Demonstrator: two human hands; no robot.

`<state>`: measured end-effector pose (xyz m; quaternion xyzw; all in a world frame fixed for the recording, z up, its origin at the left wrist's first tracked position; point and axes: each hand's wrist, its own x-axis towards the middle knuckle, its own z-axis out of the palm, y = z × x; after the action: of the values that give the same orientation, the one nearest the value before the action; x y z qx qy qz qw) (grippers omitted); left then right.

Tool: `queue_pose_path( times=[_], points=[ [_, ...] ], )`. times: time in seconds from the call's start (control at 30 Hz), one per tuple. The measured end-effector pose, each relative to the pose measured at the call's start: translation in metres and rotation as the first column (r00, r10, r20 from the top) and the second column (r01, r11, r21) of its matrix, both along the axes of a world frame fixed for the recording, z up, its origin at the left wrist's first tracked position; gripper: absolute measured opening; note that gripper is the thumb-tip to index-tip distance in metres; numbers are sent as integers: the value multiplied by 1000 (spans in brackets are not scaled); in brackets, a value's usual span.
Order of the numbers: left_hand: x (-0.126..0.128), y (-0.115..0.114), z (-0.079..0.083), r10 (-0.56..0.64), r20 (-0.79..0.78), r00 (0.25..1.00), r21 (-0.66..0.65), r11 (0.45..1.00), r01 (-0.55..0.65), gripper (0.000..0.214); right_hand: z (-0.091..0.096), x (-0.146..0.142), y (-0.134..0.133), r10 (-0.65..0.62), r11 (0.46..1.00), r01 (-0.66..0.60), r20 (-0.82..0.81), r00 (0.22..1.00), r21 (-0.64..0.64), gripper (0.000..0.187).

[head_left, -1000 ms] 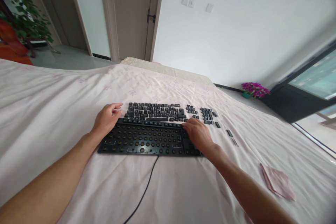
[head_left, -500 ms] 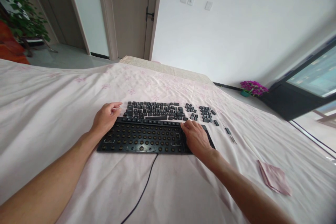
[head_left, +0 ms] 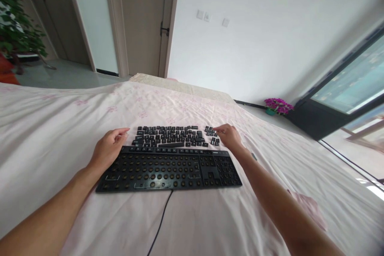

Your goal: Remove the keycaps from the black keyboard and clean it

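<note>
A black keyboard (head_left: 144, 182) lies flat on the bed. Most of its keycaps are off and the switch stems show, while a row of caps stays on along its top edge. Beyond it sit loose black keycaps (head_left: 171, 144) in rows, with a smaller cluster of keycaps (head_left: 209, 131) to their right. My left hand (head_left: 111, 146) rests by the keyboard's upper left corner, open, thumb and fingers apart. Over the smaller cluster is my right hand (head_left: 229, 136), thumb and fingertips close together at a keycap; whatever is between them cannot be made out.
The keyboard's cable (head_left: 162, 220) runs toward me over the patterned bedsheet (head_left: 192, 224). Right of my right forearm lies a pink cloth (head_left: 309, 208), partly covered by it. A dark-handled tool (head_left: 254, 156) peeks out beside that wrist.
My right hand has left the keyboard's upper right part and moved forward to the small keycap cluster, baring the number pad area. My left hand stays beside the keyboard. The view has tilted up slightly.
</note>
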<state>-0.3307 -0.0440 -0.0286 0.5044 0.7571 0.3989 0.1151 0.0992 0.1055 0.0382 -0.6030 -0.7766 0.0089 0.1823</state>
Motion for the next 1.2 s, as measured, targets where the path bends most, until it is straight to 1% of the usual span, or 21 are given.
queue_pose_path(
  times=[0.1,0.33,0.57,0.8,1.03,1.2],
  points=[
    [-1,1,-2,3,21,1000,2,1000,-3,46,-2,-9,18,-34,999,36,44,998,-37,29],
    [-5,2,-7,0,36,999,3,1000,0,42,-9,-22,47,-40,997,49,153,987,-59,31],
    [-3,1,-3,6,47,999,-5,1000,-6,41,-12,-31,60,-21,997,38,225,974,-72,25],
    [-4,1,-4,-5,63,998,1,1000,5,43,-13,-35,73,-13,993,45,278,960,-110,27],
    [-4,3,-6,-7,57,998,20,1000,6,43,-14,-42,90,-40,986,82,272,961,-146,21],
    [-3,2,-4,3,69,998,14,1000,-4,42,-13,-47,93,-58,983,89,187,981,-162,14]
  ],
)
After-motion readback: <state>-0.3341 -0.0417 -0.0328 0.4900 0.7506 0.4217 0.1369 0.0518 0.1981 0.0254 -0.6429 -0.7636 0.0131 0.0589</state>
